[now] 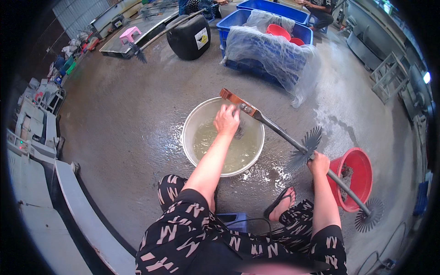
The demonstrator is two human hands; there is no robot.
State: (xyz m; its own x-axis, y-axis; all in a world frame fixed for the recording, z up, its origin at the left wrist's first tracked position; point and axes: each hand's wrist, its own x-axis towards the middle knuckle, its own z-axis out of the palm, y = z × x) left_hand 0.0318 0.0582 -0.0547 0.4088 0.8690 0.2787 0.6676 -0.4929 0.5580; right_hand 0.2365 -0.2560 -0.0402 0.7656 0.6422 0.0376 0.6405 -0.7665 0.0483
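Observation:
A long dark metal rod point(282, 134) slants across the view, with a bolted copper hook point(236, 98) at its upper end. Two finned, fan-like discs sit along it: the upper disc point(303, 149) and the lower disc point(369, 215). My right hand point(318, 164) is wrapped round the rod just below the upper disc. Closed and slightly blurred, my left hand point(227, 120) is over a white round tub point(185, 137) of cloudy liquid, close to the hook. Something grey and smeared point(239, 130) shows under its fingers; I cannot make out what it is.
A red bucket point(370, 174) with grey tangled material inside stands at my right, behind the rod. Ahead are a blue crate point(256, 64) draped in clear plastic and a black jerrycan point(189, 39) with another finned rod point(160, 34). Wet concrete floor surrounds the tub; other people sit farther off.

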